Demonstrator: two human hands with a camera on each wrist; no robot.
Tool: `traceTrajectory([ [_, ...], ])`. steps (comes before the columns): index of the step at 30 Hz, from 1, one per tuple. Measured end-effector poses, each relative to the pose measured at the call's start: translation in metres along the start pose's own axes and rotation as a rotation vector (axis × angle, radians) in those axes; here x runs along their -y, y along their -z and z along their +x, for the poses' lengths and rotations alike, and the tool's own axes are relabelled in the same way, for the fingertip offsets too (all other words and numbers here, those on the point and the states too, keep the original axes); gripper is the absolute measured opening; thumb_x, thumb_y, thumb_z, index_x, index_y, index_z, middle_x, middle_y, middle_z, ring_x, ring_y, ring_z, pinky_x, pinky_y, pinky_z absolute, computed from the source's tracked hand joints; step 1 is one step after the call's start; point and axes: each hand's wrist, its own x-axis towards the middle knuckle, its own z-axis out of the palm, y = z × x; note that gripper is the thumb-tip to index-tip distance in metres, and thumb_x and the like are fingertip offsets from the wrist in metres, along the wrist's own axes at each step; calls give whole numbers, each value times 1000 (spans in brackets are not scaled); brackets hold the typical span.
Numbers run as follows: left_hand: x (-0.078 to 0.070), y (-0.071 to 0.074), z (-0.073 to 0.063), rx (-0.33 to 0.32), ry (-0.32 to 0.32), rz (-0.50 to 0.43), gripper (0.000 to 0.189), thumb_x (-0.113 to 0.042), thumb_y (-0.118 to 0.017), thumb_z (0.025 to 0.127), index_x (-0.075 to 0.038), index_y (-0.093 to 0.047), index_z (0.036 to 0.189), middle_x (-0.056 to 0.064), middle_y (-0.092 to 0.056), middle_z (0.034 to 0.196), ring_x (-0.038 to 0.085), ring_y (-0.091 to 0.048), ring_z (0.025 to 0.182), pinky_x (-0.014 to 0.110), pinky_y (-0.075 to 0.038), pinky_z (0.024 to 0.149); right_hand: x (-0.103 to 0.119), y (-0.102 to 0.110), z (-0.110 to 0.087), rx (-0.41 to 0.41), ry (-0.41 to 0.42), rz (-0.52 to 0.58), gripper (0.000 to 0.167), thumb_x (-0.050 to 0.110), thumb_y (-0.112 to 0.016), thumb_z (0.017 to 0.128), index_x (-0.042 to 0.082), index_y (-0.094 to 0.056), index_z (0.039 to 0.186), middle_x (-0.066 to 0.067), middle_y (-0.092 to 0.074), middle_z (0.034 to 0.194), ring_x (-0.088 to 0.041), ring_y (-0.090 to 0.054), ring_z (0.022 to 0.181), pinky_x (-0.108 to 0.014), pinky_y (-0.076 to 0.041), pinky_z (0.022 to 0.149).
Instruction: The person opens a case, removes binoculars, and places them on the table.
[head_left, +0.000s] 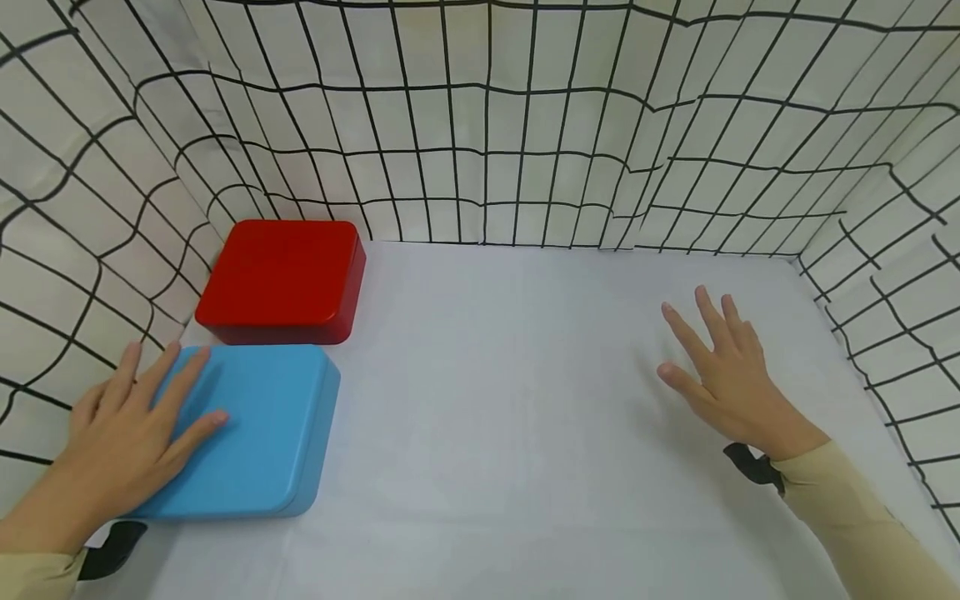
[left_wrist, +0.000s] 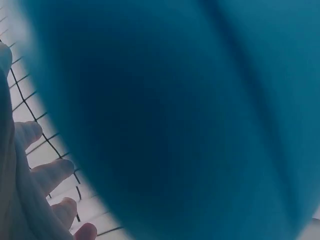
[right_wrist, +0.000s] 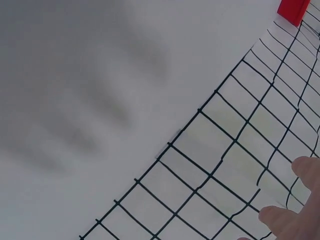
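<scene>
head view: hands [head_left: 127, 440] spread, left over blue box [head_left: 251, 425]

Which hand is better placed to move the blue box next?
Left, I'd judge: the left hand is spread over the left side of the blue box, while the right hand hovers over the white surface, well apart from it.

Head: above, facing forward-down. Left wrist: close against blue rectangular box [head_left: 258, 429]. Right wrist: tilted, shares red rectangular box [head_left: 281, 279] with head.
</scene>
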Motion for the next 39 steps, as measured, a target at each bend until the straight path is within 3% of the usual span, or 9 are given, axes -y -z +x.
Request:
traceTrajectory([
  [9, 7, -8, -2, -19, 1, -13, 88, -59, -49, 103, -14, -8, 167, 28, -12, 171, 49, 10, 160, 79, -17, 110, 19, -11, 16, 28, 28, 30, 77, 58, -49, 103, 26, -18, 167, -18, 3, 176, -50, 9, 161, -82, -6, 118],
  [25, 19, -12, -5, -32, 25, -18, 87, -56, -50, 103, -11, -12, 166, 33, -21, 166, 51, 4, 160, 82, -18, 108, 55, -28, 42, 81, 111, 50, 75, 59, -47, 104, 29, -17, 167, -15, 3, 176, -45, 10, 162, -77, -4, 122],
  [39, 27, -19, -2, -30, 21, -29, 90, -54, -52, 103, -4, -10, 165, 36, -26, 162, 52, 0, 159, 83, -12, 115, 89, -45, 58, 69, 191, 65, 78, 65, -48, 101, 34, -16, 166, -9, 5, 177, -44, 8, 163, -77, -6, 122],
])
